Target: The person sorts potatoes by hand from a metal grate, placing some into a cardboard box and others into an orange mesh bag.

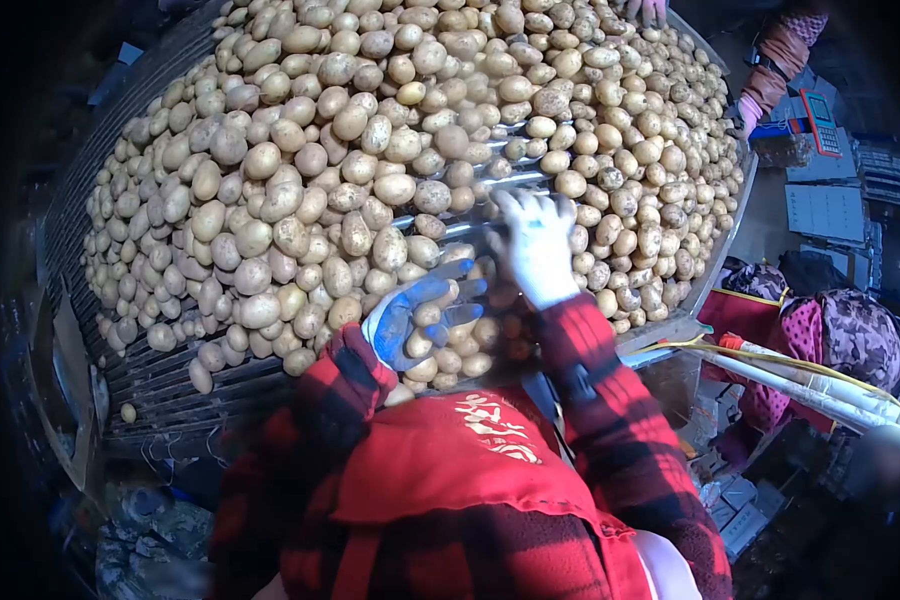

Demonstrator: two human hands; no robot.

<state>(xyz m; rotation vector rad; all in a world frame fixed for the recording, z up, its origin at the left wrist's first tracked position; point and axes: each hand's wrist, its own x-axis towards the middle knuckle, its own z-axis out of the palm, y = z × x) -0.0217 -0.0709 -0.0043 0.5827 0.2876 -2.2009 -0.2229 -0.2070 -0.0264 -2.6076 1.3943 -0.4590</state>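
My left hand [420, 310] wears a glove with a blue palm, which is turned up toward me. Its fingers curve apart around small potatoes [427, 315] that rest against the palm. To the right, my right hand [540, 250] in a whitish glove reaches forward, back side up, with fingers spread and slightly blurred. Nothing shows in its grip, though its underside is hidden. Metal rollers [515, 182] show through a gap in the potatoes just beyond its fingertips. A large heap of potatoes [300, 190] surrounds both hands.
Dark slats [160, 385] of the sorting surface show at the left. Another person's gloved hand [748, 115] is at the right rim, and more pink fingers [650, 10] touch the far edge. A red-framed calculator [820, 122], boxes [825, 212] and white tubes [810, 385] lie right.
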